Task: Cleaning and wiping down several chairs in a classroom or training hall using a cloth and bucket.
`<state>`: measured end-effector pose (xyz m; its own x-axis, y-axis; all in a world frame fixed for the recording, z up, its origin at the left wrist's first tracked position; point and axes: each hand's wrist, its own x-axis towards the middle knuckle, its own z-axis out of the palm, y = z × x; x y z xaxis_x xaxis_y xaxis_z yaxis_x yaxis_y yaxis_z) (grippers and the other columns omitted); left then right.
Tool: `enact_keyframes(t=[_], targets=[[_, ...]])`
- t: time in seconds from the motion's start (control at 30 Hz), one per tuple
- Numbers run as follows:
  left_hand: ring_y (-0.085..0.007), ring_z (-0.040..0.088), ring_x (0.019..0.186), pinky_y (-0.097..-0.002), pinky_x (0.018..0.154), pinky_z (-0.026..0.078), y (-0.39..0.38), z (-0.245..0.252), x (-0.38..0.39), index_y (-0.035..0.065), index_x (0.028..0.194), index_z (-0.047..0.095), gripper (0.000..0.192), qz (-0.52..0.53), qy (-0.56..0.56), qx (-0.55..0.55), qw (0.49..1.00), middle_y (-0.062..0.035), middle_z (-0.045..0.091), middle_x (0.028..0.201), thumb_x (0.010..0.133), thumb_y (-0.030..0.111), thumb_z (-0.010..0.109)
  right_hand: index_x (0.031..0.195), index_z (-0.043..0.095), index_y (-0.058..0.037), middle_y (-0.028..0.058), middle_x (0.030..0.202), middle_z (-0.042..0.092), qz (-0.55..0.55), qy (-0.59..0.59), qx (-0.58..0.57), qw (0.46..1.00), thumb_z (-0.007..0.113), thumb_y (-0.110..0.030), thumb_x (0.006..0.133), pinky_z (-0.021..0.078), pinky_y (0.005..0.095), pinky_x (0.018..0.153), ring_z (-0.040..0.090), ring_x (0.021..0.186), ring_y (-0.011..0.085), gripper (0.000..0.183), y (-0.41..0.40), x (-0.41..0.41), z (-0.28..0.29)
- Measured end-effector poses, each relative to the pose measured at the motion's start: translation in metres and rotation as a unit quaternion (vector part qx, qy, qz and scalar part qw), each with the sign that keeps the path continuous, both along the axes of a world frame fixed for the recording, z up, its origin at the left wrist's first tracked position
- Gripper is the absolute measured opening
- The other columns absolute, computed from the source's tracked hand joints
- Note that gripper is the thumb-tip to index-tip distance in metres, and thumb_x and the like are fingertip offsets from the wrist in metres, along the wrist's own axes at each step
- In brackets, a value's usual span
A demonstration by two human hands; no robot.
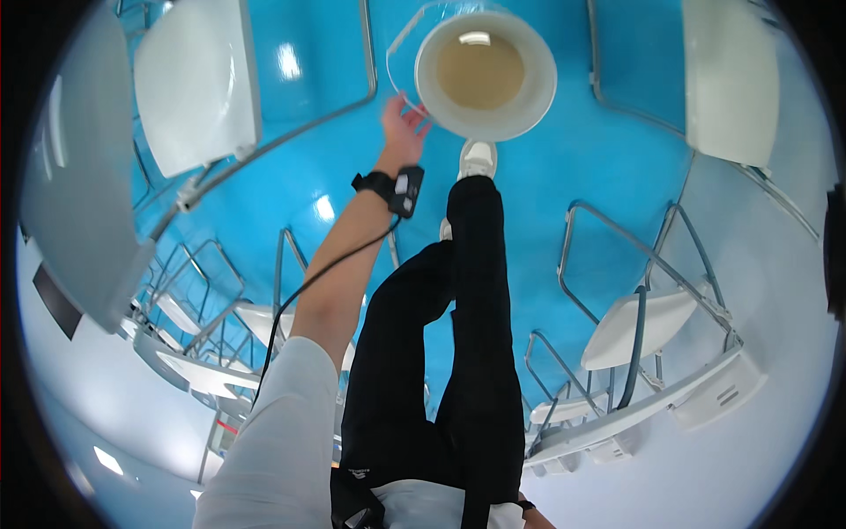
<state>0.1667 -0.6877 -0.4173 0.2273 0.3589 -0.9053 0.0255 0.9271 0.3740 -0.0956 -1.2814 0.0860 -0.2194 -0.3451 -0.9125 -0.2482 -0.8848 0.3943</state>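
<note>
A white plastic bucket (423, 73) with cloudy tan liquid (481, 71) inside stands before me at the top of the view. Its thin, pale handle (390, 66) arcs out on the left side. Blurred by motion, my left hand (404, 127) is at the near end of that handle, beside the bucket's rim, with its fingers bent. Whether they grip the handle is not clear. On my left wrist sits a black strap with a small device (404, 192) and a cable. My right hand is out of view; only a banded wrist shows at the bottom edge.
Glossy blue floor (615, 172) runs between rows of white seats with metal tube frames. One seat (198, 86) stands at upper left, another (730, 79) at upper right. A tilted chair (644, 324) is by the right wall. My white shoe (478, 159) is just below the bucket.
</note>
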Motion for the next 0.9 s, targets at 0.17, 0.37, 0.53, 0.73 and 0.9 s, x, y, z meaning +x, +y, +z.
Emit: enact_keyframes(t=[0.17,0.37,0.53,0.73,0.9], targets=[[-0.0223,0.061,0.105,-0.0423,0.086,0.050,0.007,0.033,0.021,0.0055,0.108,0.056,0.039,-0.381,0.149,0.432,0.803,-0.0118,0.064,0.115,0.086,0.029,0.079,0.115,0.073,-0.0027,0.0170,0.104,0.075,-0.023,-0.010,0.023,0.999,0.065,-0.026,0.096,0.0573,0.0387,0.080,0.071,0.092,0.0272,0.031,0.033,-0.002,0.004],[-0.0154,0.064,0.078,-0.0352,0.070,0.051,0.034,0.103,0.102,0.0036,0.105,0.065,0.033,-0.465,-0.038,0.247,0.849,-0.0040,0.068,0.083,0.088,0.027,0.080,0.117,0.073,-0.0029,0.0155,0.105,0.075,-0.036,-0.034,0.056,0.997,0.064,-0.027,0.097,0.0569,0.0375,0.080,0.070,0.092,0.0245,0.032,0.060,0.007,0.027],[-0.0201,0.071,0.084,-0.0368,0.076,0.054,0.013,0.186,0.086,0.0018,0.104,0.072,0.049,-0.518,-0.022,0.262,0.814,-0.0096,0.074,0.090,0.093,0.049,0.070,0.118,0.072,-0.0030,0.0143,0.106,0.075,-0.033,-0.055,0.085,0.994,0.063,-0.028,0.097,0.0566,0.0364,0.081,0.070,0.092,0.0223,0.033,0.073,0.016,0.061],[-0.0094,0.057,0.064,-0.0263,0.056,0.047,0.019,0.311,0.043,0.0009,0.111,0.061,0.043,-0.452,-0.034,0.201,0.868,-0.0026,0.060,0.079,0.095,0.040,0.070,0.119,0.072,-0.0033,0.0128,0.107,0.076,-0.022,-0.041,0.158,0.986,0.063,-0.029,0.098,0.0561,0.0352,0.081,0.069,0.092,0.0195,0.034,0.075,0.047,0.099],[-0.0119,0.059,0.063,-0.0288,0.056,0.047,0.037,0.426,-0.005,0.0033,0.099,0.060,0.028,-0.394,-0.071,0.192,0.896,-0.0041,0.060,0.076,0.091,0.026,0.074,0.120,0.072,-0.0034,0.0115,0.108,0.076,-0.024,-0.002,0.222,0.975,0.062,-0.030,0.099,0.0558,0.0341,0.081,0.068,0.092,0.0173,0.035,0.067,0.097,0.126]])
